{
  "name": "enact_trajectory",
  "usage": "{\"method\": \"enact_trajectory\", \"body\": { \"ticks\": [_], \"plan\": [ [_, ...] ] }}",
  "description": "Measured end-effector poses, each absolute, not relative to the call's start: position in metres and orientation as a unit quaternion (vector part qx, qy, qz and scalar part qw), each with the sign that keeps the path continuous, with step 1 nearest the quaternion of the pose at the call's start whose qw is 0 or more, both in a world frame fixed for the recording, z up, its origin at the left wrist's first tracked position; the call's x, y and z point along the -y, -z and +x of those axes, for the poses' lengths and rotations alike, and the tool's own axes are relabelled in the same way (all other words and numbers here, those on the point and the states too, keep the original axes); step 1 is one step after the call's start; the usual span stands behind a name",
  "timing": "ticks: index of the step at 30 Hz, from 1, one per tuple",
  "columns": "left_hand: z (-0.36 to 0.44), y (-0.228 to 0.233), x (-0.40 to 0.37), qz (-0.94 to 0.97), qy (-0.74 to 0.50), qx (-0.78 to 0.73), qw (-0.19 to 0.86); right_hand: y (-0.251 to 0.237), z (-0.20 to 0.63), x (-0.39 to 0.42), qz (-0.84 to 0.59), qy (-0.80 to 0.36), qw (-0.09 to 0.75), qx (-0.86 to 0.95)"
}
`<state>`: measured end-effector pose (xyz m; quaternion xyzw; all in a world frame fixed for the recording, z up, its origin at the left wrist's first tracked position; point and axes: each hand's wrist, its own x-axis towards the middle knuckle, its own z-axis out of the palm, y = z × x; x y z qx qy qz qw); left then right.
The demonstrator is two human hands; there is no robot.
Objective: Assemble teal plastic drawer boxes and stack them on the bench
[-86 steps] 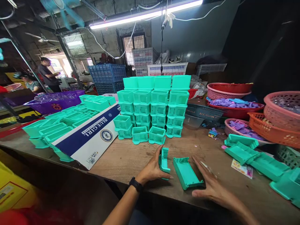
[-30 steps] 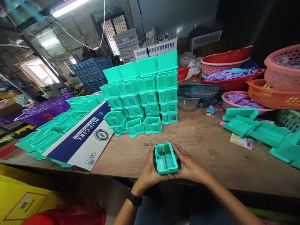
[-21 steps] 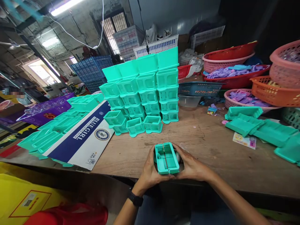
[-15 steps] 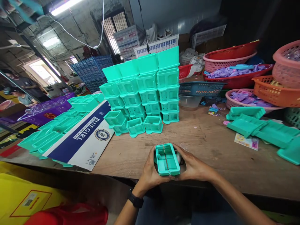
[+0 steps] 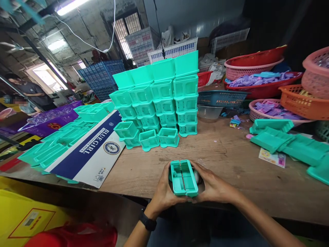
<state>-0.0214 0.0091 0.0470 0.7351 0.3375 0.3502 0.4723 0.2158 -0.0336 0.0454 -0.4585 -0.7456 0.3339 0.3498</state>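
Between my two hands, over the table's front edge, is a teal plastic box (image 5: 190, 181) with its open top facing me. A narrow gap runs down its middle, between its two halves. My left hand (image 5: 162, 188) wraps the left side, with a black band on that wrist. On the right side my right hand (image 5: 212, 185) is closed round the box, fingers partly hidden behind it. Further back stand stacked teal boxes (image 5: 163, 99), several layers high, with a few single ones in front.
Teal panels (image 5: 295, 142) lie at the right on the wooden table (image 5: 221, 161), beside a printed card (image 5: 272, 157). A white-and-blue carton (image 5: 95, 151) and more teal parts (image 5: 66, 133) are at the left. Baskets of purple pieces (image 5: 259, 79) stand behind. Two people are in the left background.
The teal box and both hands sit very slightly lower in view. My grip on it looks the same. The camera view has shifted a little.
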Motion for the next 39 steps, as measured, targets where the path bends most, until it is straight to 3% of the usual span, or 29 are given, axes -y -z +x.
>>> {"method": "enact_trajectory", "body": {
  "ticks": [39],
  "plan": [
    [-0.022,-0.057,-0.013,0.746,-0.346,-0.303,0.481,-0.061,0.206,0.035,-0.425,-0.278,0.357,0.784]
  ]
}}
